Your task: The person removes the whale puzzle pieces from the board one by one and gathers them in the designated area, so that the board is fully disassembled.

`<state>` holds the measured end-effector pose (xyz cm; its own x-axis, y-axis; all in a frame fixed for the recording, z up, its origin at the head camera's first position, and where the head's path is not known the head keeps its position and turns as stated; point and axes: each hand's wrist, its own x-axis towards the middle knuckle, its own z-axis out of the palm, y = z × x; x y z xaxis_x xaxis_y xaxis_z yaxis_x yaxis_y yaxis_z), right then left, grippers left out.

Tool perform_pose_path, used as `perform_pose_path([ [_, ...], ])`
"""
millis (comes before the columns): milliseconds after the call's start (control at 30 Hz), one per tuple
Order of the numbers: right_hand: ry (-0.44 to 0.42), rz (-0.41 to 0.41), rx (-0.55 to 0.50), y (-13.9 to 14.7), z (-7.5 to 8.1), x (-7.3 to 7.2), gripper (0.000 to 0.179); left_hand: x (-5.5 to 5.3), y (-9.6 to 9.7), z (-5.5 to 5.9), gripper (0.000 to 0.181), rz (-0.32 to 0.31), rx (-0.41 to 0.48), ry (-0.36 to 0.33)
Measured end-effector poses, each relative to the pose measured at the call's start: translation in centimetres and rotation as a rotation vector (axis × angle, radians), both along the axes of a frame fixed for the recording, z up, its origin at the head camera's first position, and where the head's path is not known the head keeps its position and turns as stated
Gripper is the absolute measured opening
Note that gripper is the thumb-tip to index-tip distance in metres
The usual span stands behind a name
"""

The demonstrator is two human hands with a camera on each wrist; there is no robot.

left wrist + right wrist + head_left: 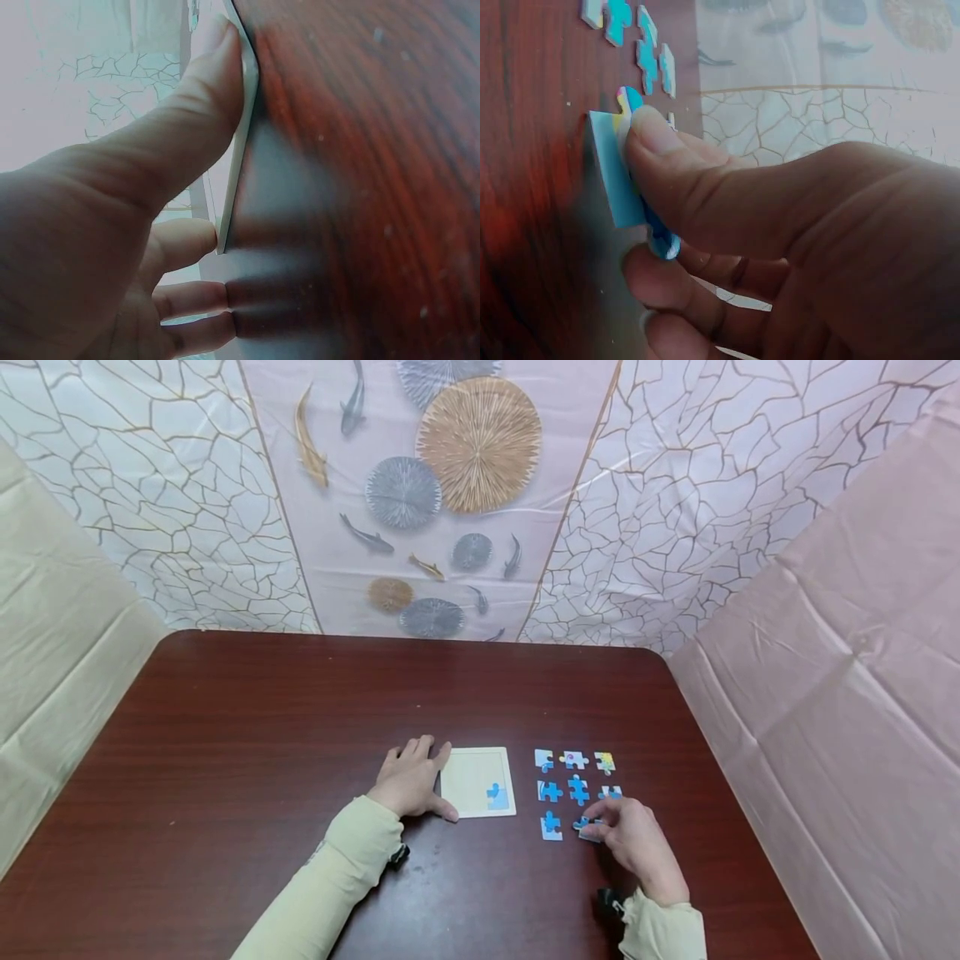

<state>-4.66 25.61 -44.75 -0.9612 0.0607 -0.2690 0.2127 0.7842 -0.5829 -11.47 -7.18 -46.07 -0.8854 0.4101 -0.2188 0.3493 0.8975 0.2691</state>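
Observation:
My left hand (408,781) lies with spread fingers along the left side of a pale square puzzle tray (465,768). In the left wrist view, its thumb (202,97) presses on the tray's edge, and the index fingertip touches a corner. One blue puzzle piece (497,797) sits in the tray's near right corner. To the right, my right hand (633,839) pinches another blue puzzle piece (619,176) between thumb and fingers. That piece is tilted close over the table, its straight edges facing down and outward, its far side hidden by the thumb.
Several loose puzzle pieces (577,789) lie in rows between the tray and my right hand; one piece (611,791) is partly covered by that hand. The dark red-brown table (300,710) extends all around. Patterned cloth (480,568) hangs behind the table's far edge.

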Motion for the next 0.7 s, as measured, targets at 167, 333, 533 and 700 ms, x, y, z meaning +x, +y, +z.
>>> perform_pose_path([
  [167,-0.018,-0.013,0.021,-0.14,-0.16,-0.23,0.011,-0.01,0.03,0.06,0.113,0.001,-0.001,-0.001],
  [333,-0.041,-0.038,0.035,-0.28,-0.25,-0.34,0.011,-0.05,0.03,0.15,0.113,0.004,-0.001,-0.004],
  [533,-0.057,-0.039,0.057,-0.45,-0.27,-0.33,0.01,-0.04,0.02,0.17,0.113,0.004,-0.003,-0.01],
  [700,-0.061,-0.035,0.07,-0.42,-0.22,-0.24,0.01,-0.02,-0.01,0.08,0.113,0.002,-0.002,-0.007],
])
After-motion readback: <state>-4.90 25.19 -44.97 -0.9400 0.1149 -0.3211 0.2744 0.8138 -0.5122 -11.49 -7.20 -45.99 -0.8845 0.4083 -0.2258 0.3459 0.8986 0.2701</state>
